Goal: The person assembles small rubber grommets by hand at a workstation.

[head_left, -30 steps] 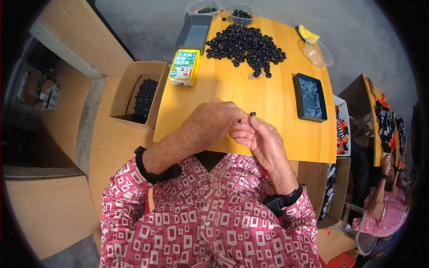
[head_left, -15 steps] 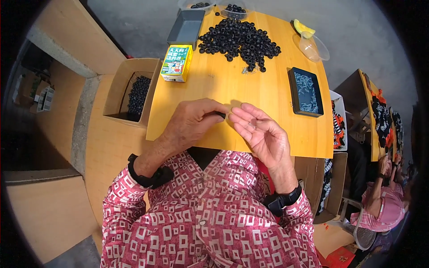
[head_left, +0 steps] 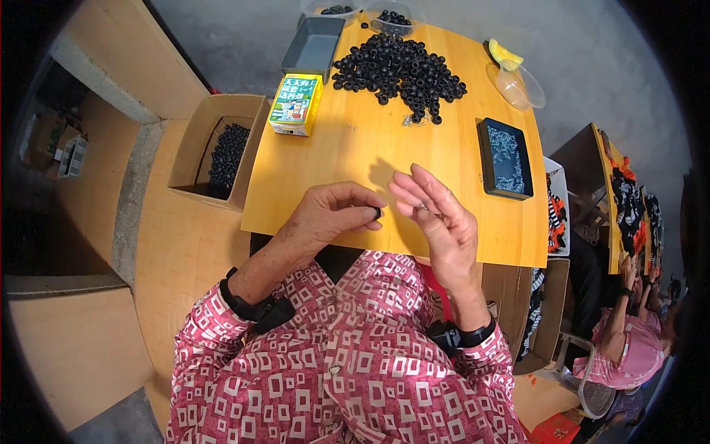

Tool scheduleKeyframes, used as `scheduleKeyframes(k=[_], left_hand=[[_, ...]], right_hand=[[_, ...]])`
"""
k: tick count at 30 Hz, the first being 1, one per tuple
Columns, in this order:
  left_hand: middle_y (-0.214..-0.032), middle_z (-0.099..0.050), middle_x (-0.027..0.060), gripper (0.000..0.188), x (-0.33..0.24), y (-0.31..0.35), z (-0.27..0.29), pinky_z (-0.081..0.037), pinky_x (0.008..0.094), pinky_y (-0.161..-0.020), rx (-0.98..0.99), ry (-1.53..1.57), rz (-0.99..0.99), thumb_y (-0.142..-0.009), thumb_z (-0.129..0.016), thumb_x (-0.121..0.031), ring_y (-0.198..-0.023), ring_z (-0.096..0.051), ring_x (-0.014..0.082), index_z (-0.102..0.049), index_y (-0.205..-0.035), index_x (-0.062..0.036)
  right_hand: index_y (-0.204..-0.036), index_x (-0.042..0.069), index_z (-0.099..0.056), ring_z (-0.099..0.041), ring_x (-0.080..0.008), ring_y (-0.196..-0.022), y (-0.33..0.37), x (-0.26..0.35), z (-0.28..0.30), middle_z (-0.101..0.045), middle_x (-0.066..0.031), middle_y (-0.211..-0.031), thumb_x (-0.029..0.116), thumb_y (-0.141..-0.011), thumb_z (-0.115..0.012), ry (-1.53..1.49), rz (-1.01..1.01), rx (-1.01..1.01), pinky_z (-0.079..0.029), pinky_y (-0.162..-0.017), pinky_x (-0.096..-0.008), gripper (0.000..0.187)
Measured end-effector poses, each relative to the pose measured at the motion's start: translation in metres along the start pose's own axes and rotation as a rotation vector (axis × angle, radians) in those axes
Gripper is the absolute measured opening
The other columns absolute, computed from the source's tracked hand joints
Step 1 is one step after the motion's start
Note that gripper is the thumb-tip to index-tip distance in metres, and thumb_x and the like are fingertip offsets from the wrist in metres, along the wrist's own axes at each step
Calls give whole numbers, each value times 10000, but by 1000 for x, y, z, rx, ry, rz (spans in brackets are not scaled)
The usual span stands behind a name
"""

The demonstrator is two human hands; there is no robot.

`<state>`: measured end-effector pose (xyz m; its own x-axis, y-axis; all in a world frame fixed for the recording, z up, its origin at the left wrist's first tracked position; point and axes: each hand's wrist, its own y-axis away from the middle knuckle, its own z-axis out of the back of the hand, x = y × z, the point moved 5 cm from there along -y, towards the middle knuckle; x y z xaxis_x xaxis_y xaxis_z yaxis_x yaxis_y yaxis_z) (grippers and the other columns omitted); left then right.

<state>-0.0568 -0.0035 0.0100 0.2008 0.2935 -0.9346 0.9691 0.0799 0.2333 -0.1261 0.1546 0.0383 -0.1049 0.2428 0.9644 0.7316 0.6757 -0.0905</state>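
Over the near edge of the wooden table, my left hand (head_left: 329, 213) is closed, pinching a small black wheel-like piece (head_left: 378, 213) between thumb and fingers. A short gap to its right, my right hand (head_left: 444, 218) is raised with its fingers stretched upward and the thumb bent in. Tiny shiny pieces (head_left: 423, 207) sit at that thumb, too small to make out fully. Beyond both hands lies a heap of black wheel-like pieces (head_left: 396, 66). A black tray (head_left: 506, 159) of small silvery parts stands to the right.
A yellow-green box (head_left: 295, 106) and a grey tray (head_left: 314, 46) stand at the table's left. Clear tubs (head_left: 392, 20) are at the far edge. A fruit slice (head_left: 505, 55) lies by a clear container (head_left: 521, 87). Left of the table is a cardboard box (head_left: 251, 152); another person (head_left: 625, 348) sits at right.
My hands have moved apart slightly. The right hand has turned from palm-up to more upright, its thumb now over the tiny pieces. The left still pinches the black piece.
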Motion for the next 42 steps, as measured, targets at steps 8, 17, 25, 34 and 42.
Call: scheduleKeyframes(k=[8, 17, 25, 34, 42], left_hand=[[-900, -654, 8, 168, 12, -3, -12, -517, 206, -751, 62, 257, 112, -915, -671, -175, -808, -629, 76, -673, -1017, -42], [-894, -664, -16, 183, 28, -4, -12, -535, 222, -769, 161, 349, 205, -912, -673, -201, -826, -641, 70, -673, -1039, -70], [-881, -662, -13, 152, 33, -3, -12, -511, 213, -757, 134, 396, 226, -914, -670, -213, -804, -624, 65, -679, -992, -83], [-877, -662, -15, 151, 32, -5, -8, -496, 195, -718, 99, 308, 221, -900, -686, -215, -787, -620, 58, -682, -977, -85], [-939, -665, 15, 161, 32, -4, -4, -538, 225, -778, 92, 357, 241, -906, -670, -154, -828, -647, 104, -667, -1037, -62]], right_hand=[[-1439, 22, -392, -528, -340, -1250, 2, 14, -33, -540, -202, -1341, -107, -836, -402, 930, 433, 171, -340, -1111, -469, 617], [-1516, 48, -217, -478, -291, -1313, 2, 0, -30, -530, -189, -1369, -76, -910, -355, 708, 240, 124, -246, -1137, -476, 635], [-1527, 63, -183, -446, -305, -1336, 1, -9, -29, -504, -215, -1386, -101, -880, -298, 585, 118, 166, -312, -1114, -403, 677], [-1523, 60, -203, -468, -324, -1311, 1, -12, -30, -519, -250, -1351, -83, -904, -332, 625, 209, 160, -378, -1066, -363, 648], [-1486, 46, -299, -536, -278, -1249, -1, -5, -22, -542, -217, -1336, -55, -883, -489, 619, 190, 89, -428, -1026, -356, 640]])
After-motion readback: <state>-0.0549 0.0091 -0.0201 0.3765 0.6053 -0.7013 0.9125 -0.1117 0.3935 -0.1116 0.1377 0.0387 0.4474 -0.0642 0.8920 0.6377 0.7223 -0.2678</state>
